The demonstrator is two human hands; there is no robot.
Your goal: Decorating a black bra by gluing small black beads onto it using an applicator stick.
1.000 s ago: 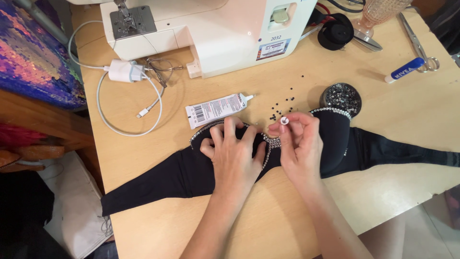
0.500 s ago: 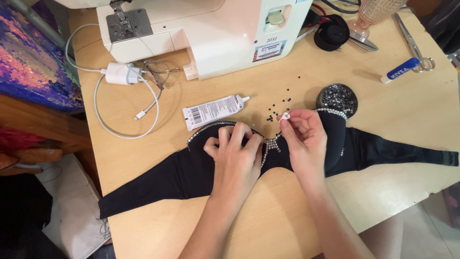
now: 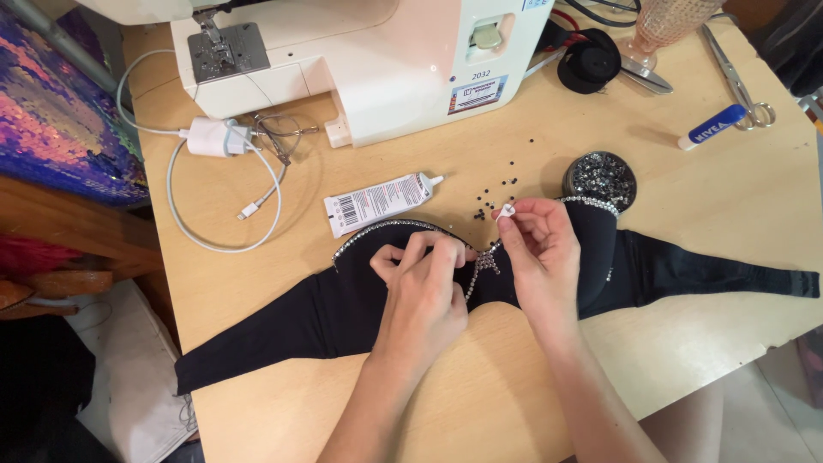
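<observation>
We pinch a small white applicator tip (image 3: 507,211) narrowly between thumb and forefinger of our right hand (image 3: 538,253), just above the centre of the black bra (image 3: 343,309), which lies flat across the wooden table (image 3: 686,343). Our left hand (image 3: 424,287) presses its curled fingers onto the left cup, holding nothing, steadying the fabric beside the rhinestone trim (image 3: 485,262) at the bridge.

As we judge it, the tip could slip or drop whatever stone it carries, since the grip is so fine, and any shift of the fabric under our left hand would put a stone out of line.

Loose dark stones (image 3: 497,193) lie scattered just beyond our right fingers, near a round tin of rhinestones (image 3: 600,178). A glue tube (image 3: 381,203) lies just beside the left cup. Farther off stand the white sewing machine (image 3: 386,60), a charger with cable (image 3: 214,137) and scissors (image 3: 737,77). The scattered stones sit closest to our working path.
</observation>
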